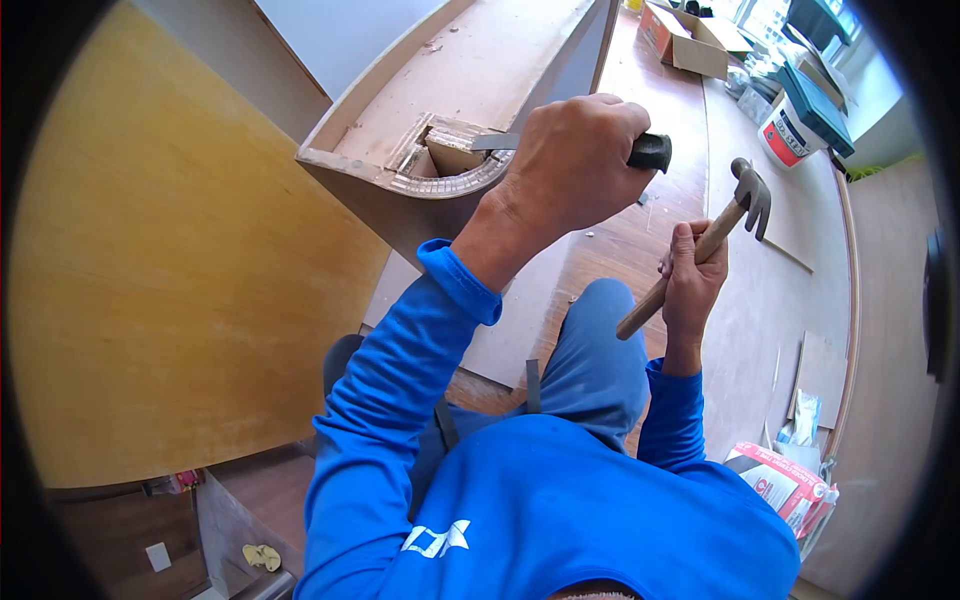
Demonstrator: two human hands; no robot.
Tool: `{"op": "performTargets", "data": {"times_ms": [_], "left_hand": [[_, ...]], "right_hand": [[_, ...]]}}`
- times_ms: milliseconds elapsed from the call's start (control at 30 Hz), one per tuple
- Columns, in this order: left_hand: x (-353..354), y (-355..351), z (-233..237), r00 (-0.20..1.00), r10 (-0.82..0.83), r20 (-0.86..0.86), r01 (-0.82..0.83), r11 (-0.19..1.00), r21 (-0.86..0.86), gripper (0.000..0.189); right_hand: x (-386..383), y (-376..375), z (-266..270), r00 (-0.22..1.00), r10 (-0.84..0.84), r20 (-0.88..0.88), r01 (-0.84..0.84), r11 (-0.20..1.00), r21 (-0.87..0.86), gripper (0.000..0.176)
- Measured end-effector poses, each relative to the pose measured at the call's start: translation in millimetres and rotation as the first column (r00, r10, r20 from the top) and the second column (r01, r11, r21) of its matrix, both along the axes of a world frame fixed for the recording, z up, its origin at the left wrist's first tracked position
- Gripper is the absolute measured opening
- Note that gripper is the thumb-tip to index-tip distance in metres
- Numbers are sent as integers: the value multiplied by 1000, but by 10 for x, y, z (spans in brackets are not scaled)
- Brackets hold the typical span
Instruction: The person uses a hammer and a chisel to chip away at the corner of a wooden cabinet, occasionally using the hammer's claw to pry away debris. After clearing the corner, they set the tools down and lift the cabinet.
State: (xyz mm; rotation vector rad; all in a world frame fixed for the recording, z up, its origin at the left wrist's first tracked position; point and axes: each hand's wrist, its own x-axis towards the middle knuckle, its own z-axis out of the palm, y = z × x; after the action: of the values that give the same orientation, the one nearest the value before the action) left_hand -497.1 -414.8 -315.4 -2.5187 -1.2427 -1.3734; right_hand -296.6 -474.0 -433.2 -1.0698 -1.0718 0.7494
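Note:
My left hand (572, 165) is closed round the dark handle of a chisel (496, 142). Its flat metal blade points left, with the tip over or against the edge of a cut-out recess (452, 158); contact is not clear. That recess lies in the rounded end of a shallow wooden panel with a raised rim (335, 160), and its curved side shows a row of small slots. In my right hand (695, 275) is a claw hammer (712, 236), gripped by its wooden handle. The hammer's head points up and away, apart from the chisel.
A large yellowish board (180, 260) stands at left. Wood chips lie on the panel. At right are an open cardboard box (690, 45), a white bucket (788, 135) with a dark green lid, loose boards on the floor (775, 290) and a pink-and-white bag (775, 485).

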Motion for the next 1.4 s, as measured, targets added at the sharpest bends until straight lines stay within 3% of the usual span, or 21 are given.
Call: {"op": "performTargets", "data": {"times_ms": [167,233,367,433,467,500,600,667,700,767,833,867,900,1000,1033,1133,1167,1233,1300,1367,1400], "left_hand": [[-20,130,-17,997,-9,74,7,1000,22,17],[-40,121,24,994,-13,107,19,999,-49,16],[-76,143,98,980,-41,194,56,996,-71,16],[-68,141,99,986,-27,165,46,992,-118,16],[-85,145,105,986,-25,165,44,993,-113,16],[-98,145,89,990,-18,141,33,994,-105,16],[-84,115,18,996,-17,93,26,996,-90,16],[-74,128,-11,993,-25,116,30,999,-45,16],[-89,132,20,993,-23,115,28,999,-42,16],[-115,105,56,992,-56,116,71,990,-126,15],[-148,116,83,992,-38,123,55,989,-137,14],[-153,132,106,992,-27,124,45,988,-146,14],[-146,135,89,992,-29,122,47,988,-146,14],[-142,145,47,988,-72,138,88,990,-108,14],[-140,128,64,988,-64,139,81,989,-123,14],[-163,159,52,989,-55,135,72,989,-130,14],[-161,165,37,990,-70,123,86,988,-125,14],[-226,158,-6,998,-34,55,41,990,-136,15],[-265,178,-4,1000,12,-9,-13,990,-138,16],[-268,165,-5,999,-11,46,15,994,-104,18],[-264,168,13,999,-6,44,10,995,-101,18]], "right_hand": [[-92,32,302,999,35,7,-36,996,80,16],[-96,36,466,999,49,-10,-47,992,118,16],[-179,113,702,994,83,-66,-59,952,300,10],[-233,166,669,995,-51,81,33,979,203,9],[-203,173,714,815,-62,575,-84,971,224,8],[-324,37,890,762,130,634,-93,992,-91,9],[-221,4,893,768,132,627,-137,990,-41,9],[-155,-49,760,882,108,459,-82,994,-76,9],[-200,-41,734,950,13,311,-32,998,55,9],[-287,-37,771,999,45,11,-46,982,185,9],[-436,47,712,924,-83,374,21,986,168,9],[-452,-41,756,834,99,543,-133,991,23,8],[-404,-3,735,823,116,556,-144,990,7,9],[-354,-33,729,918,104,382,-82,994,-72,11],[-382,5,672,954,15,298,-37,997,68,9],[-504,-15,654,999,25,-39,-19,986,164,6],[-462,-21,587,961,7,276,-23,998,54,5],[-480,2,559,823,91,560,-160,984,75,8],[-417,-42,602,801,128,585,-153,988,-7,10],[-431,-135,606,948,72,310,-42,994,-105,10],[-422,-105,577,969,-11,247,10,1000,7,11]]}}
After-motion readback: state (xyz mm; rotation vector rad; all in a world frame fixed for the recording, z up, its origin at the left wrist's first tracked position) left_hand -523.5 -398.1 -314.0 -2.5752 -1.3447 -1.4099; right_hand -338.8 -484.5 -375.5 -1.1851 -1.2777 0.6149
